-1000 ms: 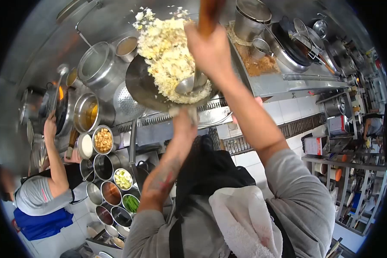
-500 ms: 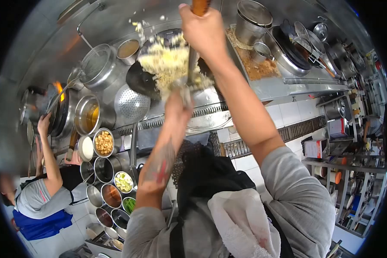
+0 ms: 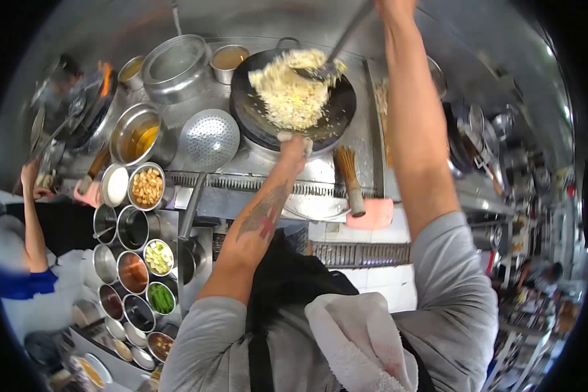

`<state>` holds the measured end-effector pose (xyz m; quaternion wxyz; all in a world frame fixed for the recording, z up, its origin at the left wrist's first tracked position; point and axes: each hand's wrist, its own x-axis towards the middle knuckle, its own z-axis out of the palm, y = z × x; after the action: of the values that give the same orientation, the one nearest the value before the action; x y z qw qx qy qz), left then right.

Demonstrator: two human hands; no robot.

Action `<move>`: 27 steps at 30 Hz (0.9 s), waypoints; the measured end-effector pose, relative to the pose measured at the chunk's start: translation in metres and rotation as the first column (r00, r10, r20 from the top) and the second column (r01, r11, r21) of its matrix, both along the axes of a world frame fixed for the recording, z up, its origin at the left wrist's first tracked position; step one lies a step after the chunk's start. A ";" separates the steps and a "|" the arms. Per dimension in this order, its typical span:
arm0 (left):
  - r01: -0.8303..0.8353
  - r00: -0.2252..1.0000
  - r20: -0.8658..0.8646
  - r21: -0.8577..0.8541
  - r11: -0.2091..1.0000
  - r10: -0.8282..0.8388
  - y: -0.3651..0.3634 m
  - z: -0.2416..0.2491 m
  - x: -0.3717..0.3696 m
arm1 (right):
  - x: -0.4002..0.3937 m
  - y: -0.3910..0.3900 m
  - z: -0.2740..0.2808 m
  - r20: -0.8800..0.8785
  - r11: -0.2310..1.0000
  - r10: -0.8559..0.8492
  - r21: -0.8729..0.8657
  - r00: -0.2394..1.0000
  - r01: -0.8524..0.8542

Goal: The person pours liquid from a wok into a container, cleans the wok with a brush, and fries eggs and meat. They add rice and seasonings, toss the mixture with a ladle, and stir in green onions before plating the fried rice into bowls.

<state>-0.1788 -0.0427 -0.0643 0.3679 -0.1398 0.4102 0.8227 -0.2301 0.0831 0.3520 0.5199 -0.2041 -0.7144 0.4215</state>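
A black wok (image 3: 245, 114) sits over the stove, holding a loose mound of fried rice (image 3: 292, 98) with yellow egg bits. My left hand (image 3: 295, 149) is closed at the wok's near edge, with a whitish cloth between palm and metal. At the top edge of the view, my right hand (image 3: 396, 8) is closed on the handle of a ladle (image 3: 354, 29); part of this hand is cut off. The ladle's bowl reaches into the rice at the far right side of the wok, slightly blurred.
Left of the wok lies a perforated strainer (image 3: 209, 140). A pot of oil (image 3: 137, 134) and several ingredient tins, including diced food (image 3: 147, 187) and chopped greens (image 3: 160, 298), stand nearby. A bamboo brush (image 3: 350, 179) rests at right. A co-worker's hand (image 3: 30, 175) is at far left.
The rice, blurred and airborne before, now lies mostly in the wok. My right hand has moved up and right with the ladle. The view has shifted, uncovering the brush.
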 end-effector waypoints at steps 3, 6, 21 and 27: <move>0.105 0.993 0.038 0.072 0.992 -0.108 -0.032 0.008 -0.013 | -0.038 0.024 -0.129 -0.010 0.999 -0.028 -0.020 1.000 0.028; 0.023 0.995 -0.103 0.052 0.998 -0.017 -0.109 0.024 0.035 | -0.086 0.077 -0.177 0.122 0.994 0.024 0.107 0.992 -0.037; 0.201 0.950 -0.227 -0.071 0.977 -0.212 -0.287 0.036 0.073 | -0.077 0.027 -0.154 0.283 0.997 -0.022 -0.064 0.959 0.042; 0.157 0.972 -0.160 -0.092 0.983 -0.171 -0.293 0.045 0.090 | -0.027 -0.008 -0.132 0.303 0.977 -0.091 -0.158 0.949 0.144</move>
<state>-0.0883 -0.3352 -0.0196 0.3932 -0.0503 0.4817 0.7816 -0.2574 0.0747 0.2204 0.4115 -0.3524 -0.7299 0.4168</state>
